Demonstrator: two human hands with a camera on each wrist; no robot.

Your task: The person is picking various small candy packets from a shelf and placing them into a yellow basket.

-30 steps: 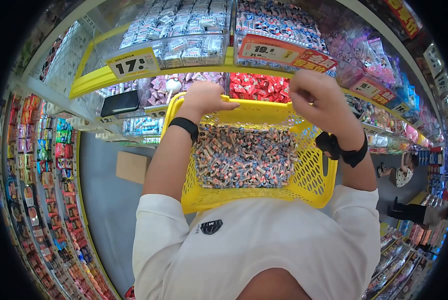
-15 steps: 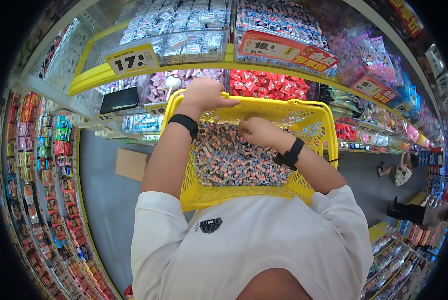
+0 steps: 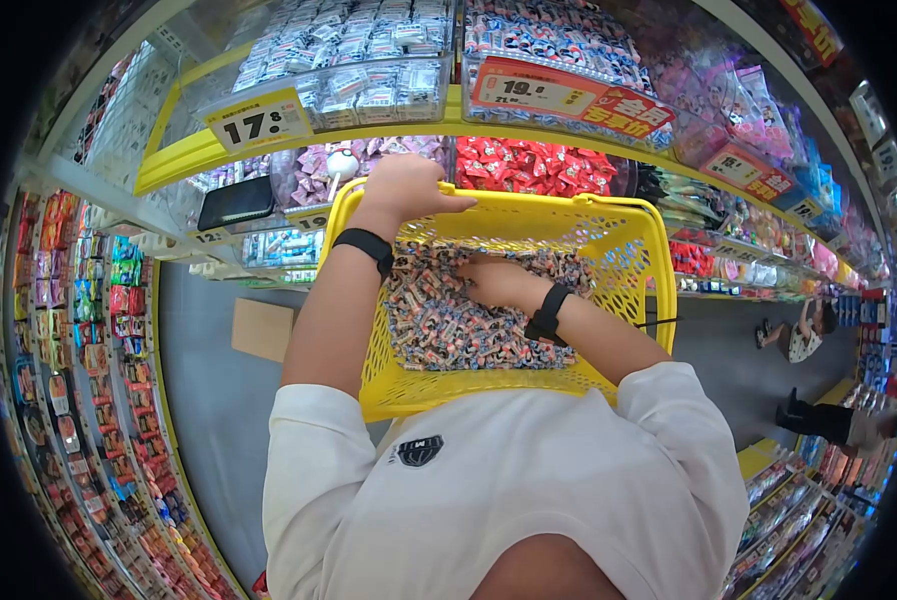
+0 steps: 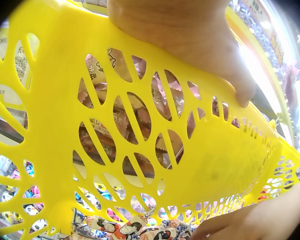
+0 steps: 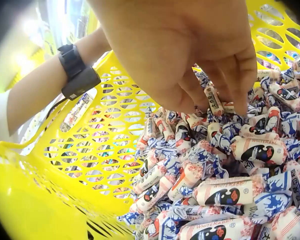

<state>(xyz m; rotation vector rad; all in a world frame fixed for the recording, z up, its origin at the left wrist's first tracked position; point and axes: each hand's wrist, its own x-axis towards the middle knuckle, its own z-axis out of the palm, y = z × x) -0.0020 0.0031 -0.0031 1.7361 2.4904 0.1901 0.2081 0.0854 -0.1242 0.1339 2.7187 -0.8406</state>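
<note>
The far rim of the yellow basket (image 3: 528,214) is gripped near its left corner by the left hand (image 3: 403,188); its thumb is laid along the rim, and its other fingers are mostly hidden. The right hand (image 3: 498,283) is lowered inside the basket, its fingers bent down among the wrapped candies (image 3: 468,345). One candy is seen in the gap between those fingers, but whether it is pinched cannot be told. The candies are heaped across the basket's bottom, and "White Rabbit" is printed on several wrappers.

A black band is worn on each wrist. The basket's near side is met by the front of a white shirt (image 3: 528,480).

Just beyond the basket's far rim, red-wrapped sweets (image 3: 533,165) and purple-wrapped sweets (image 3: 403,150) are held in shelf bins. Beyond its left corner, a red-and-white ball (image 3: 341,163) is seen on a white stick, with a black phone (image 3: 236,203) placed farther left. Above these bins, a yellow price card (image 3: 258,120) and a red price card (image 3: 568,95) are mounted. On the floor left of the basket, a brown cardboard piece (image 3: 261,330) is seen.
</note>
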